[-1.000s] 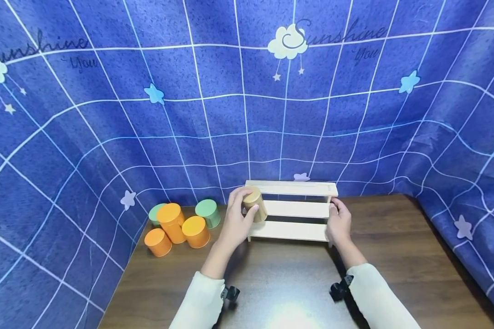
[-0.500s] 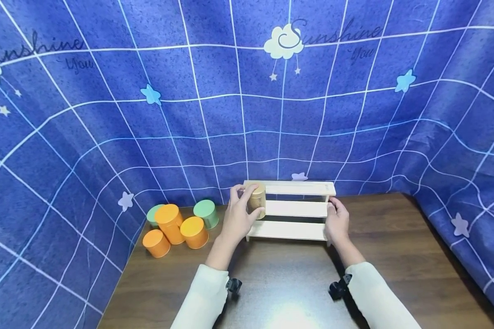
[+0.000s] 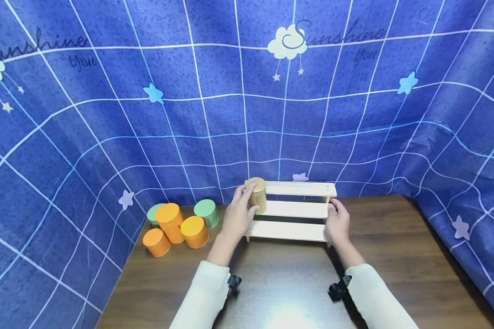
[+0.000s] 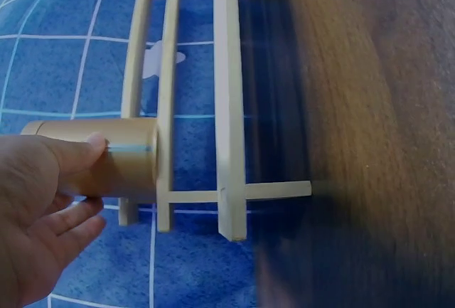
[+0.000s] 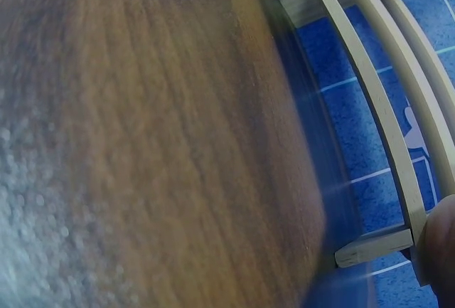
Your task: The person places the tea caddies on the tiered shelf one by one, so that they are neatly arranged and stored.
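Observation:
My left hand (image 3: 236, 217) holds a gold cylindrical tin (image 3: 259, 201) by its side, thumb and fingers around it. The tin stands upright at the left end of a pale wooden three-tier rack (image 3: 294, 209). In the left wrist view, the base of the tin (image 4: 131, 169) is right at the middle tier, and the other fingers (image 4: 71, 233) spread below it. At the rack's right end, my right hand (image 3: 337, 224) grips the side frame. Only a bit of that hand (image 5: 439, 247) shows in the right wrist view, by the rack's leg (image 5: 373, 247).
Left of the rack on the wooden table (image 3: 169, 288) stand a tall orange tin (image 3: 170, 223), two shorter orange tins (image 3: 157, 242) (image 3: 195, 233), and two green tins (image 3: 207, 213) (image 3: 153, 214). A blue grid-patterned curtain (image 3: 214, 114) hangs close behind the rack.
My left hand has raised the gold tin from near the lower tier to the middle tier, slightly rightward, and the tin is more upright. My right hand keeps its grip on the rack.

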Demonstrator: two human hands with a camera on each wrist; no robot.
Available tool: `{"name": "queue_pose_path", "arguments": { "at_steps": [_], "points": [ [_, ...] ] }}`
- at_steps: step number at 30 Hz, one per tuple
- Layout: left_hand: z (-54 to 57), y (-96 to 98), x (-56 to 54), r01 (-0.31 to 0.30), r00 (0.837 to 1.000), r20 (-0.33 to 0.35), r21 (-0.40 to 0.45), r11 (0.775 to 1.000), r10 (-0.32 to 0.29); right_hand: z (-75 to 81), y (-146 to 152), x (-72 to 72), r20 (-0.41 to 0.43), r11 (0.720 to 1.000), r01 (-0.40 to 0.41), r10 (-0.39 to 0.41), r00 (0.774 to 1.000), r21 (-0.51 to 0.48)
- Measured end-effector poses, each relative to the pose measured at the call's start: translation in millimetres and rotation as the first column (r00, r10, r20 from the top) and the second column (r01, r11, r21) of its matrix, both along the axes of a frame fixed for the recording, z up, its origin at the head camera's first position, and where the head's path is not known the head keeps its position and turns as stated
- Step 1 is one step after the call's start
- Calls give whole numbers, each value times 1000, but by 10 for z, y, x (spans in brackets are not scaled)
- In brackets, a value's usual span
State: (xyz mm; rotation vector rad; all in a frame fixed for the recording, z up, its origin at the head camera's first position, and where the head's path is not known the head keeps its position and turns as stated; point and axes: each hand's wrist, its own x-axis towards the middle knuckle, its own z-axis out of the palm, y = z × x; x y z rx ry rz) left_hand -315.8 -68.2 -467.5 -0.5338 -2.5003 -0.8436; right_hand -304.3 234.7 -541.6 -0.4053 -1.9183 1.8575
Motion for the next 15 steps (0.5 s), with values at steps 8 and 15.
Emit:
{"name": "queue_pose_path", "arguments": {
  "at_steps": [8, 15],
  "points": [
    [-30, 5, -7, -21, 1000, 4, 2, 1000, 21, -6, -24, -4, -2, 1000, 2, -2, 1000, 17],
    [-35, 46, -7, -33, 999, 16, -7, 999, 34, -6, -5, -8, -3, 1000, 12, -12, 1000, 14]
  ]
}}
